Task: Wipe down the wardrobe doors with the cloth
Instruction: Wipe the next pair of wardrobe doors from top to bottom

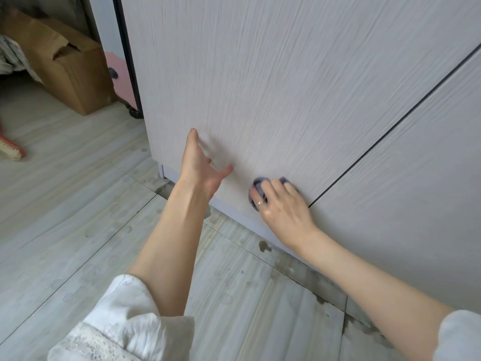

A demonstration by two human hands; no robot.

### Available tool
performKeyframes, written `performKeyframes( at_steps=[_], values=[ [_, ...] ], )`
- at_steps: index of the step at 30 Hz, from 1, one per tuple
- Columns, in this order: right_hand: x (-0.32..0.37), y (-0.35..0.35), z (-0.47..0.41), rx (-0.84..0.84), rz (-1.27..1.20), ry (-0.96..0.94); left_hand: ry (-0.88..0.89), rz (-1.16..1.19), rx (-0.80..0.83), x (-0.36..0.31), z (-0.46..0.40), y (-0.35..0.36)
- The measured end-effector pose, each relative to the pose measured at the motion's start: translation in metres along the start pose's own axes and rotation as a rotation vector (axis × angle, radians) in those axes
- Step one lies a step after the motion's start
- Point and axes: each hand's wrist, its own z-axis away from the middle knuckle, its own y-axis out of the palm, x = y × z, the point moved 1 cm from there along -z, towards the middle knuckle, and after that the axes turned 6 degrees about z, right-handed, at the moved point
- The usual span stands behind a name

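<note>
Against the lower part of the left wardrobe door (260, 87), the left hand (201, 168) is spread wide, fingers straight and splayed toward the pale wood-grain panel; it holds nothing and seems placed there to brace the person while they bend low, though whether the fingertips actually touch the door I cannot tell. Just to its right, near the door's bottom edge and beside the dark seam that parts it from the right wardrobe door (416, 191), the right hand (282, 203) grips a bunched purple-grey cloth (257, 186) and presses it flat on the panel, palm over it so the pressure goes into the surface. A ring shows on one finger. Below, the tiled floor (78, 217) carries damp blotches along the wardrobe's base, probably drips from the cloth.
</note>
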Motion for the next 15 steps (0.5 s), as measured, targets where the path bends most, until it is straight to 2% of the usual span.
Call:
performKeyframes(
  at_steps=[2,4,7,10,12,15],
  values=[
    [-0.009,-0.012,-0.016,-0.134,0.001,0.068,-0.003,0.0,-0.003,0.001,0.004,0.003],
    [-0.008,-0.012,-0.017,-0.101,0.022,0.081,-0.008,-0.001,-0.003,0.002,0.01,0.005],
    [0.003,0.01,0.011,0.123,0.093,-0.064,-0.035,0.019,0.019,0.004,0.02,0.01],
    [0.009,0.02,0.043,0.531,0.068,-0.128,-0.068,0.041,0.055,0.005,0.028,0.015],
    [0.011,0.02,0.056,0.612,0.06,-0.09,-0.071,0.049,0.078,0.004,0.033,0.018],
    [0.004,0.015,0.061,0.546,0.047,-0.094,-0.074,0.035,0.109,0.006,0.042,0.021]
  ],
)
